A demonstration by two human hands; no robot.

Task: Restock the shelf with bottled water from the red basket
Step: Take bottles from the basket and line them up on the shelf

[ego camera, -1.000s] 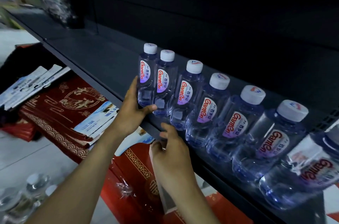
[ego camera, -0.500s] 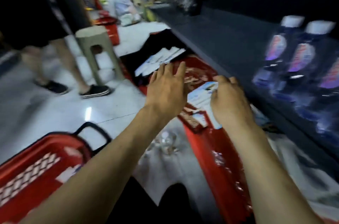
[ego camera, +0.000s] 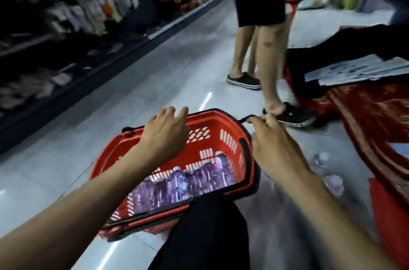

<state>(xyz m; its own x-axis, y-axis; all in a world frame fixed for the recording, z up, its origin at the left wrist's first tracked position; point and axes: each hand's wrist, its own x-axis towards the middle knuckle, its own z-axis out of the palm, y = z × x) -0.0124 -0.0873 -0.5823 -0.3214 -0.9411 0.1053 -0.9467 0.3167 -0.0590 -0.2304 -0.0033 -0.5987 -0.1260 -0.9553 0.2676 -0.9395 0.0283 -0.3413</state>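
Now left hand (ego camera: 164, 134) open, empty above red basket (ego camera: 218, 117); right hand (ego camera: 274, 145) tight on handle (ego camera: 247, 118).

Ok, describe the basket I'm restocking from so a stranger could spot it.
Over the grey aisle floor, just beneath the left hand, is the red basket. Unlike the red patterned packs to its right, it has slotted plastic walls, black handles and water bottles inside.
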